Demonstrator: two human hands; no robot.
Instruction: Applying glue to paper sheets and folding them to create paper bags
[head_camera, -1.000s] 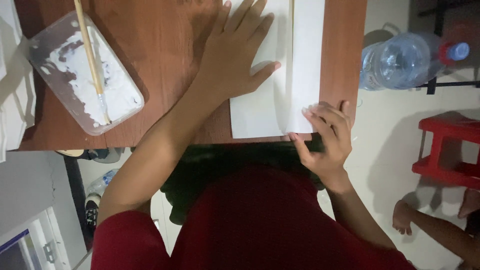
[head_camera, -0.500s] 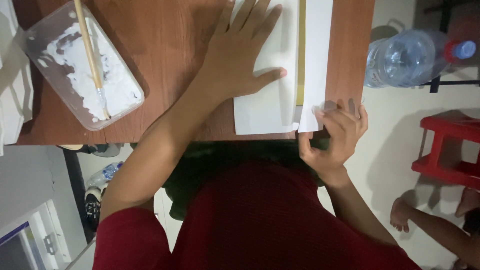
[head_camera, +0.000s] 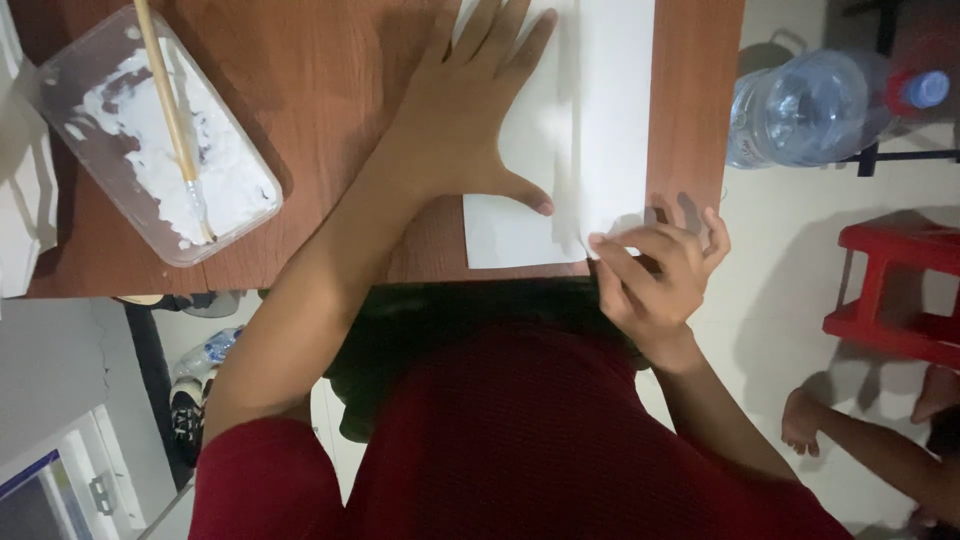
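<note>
On the reddish-brown wooden counter (head_camera: 330, 80), a white rectangular sheet of paper (head_camera: 610, 110) lies near the right edge, its near end reaching almost to the counter's front rim. The left hand (head_camera: 465, 110) rests flat on the left part of the sheet with fingers spread open and the thumb stretched out across the paper, palm down, gripping nothing. The right hand (head_camera: 655, 270) is at the sheet's near right corner, its fingers curled and pinching that corner of the paper between thumb and fingertips. A long soft fold or raised crease runs lengthwise through the sheet, between the two hands. To the left on the counter stands a clear rectangular plastic tub (head_camera: 150, 140) smeared inside with white paste, well apart from the paper, and a thin wooden-handled brush (head_camera: 172, 120) leans in it with its tip in the paste. The person wears a dark red top. Beyond the counter's right side, on the pale floor, a large clear plastic water bottle with a blue cap (head_camera: 830, 105) lies on its side, and a red plastic stool (head_camera: 895, 290) stands near it. Another person's hand (head_camera: 805, 420) shows low on the right, near the stool.
</note>
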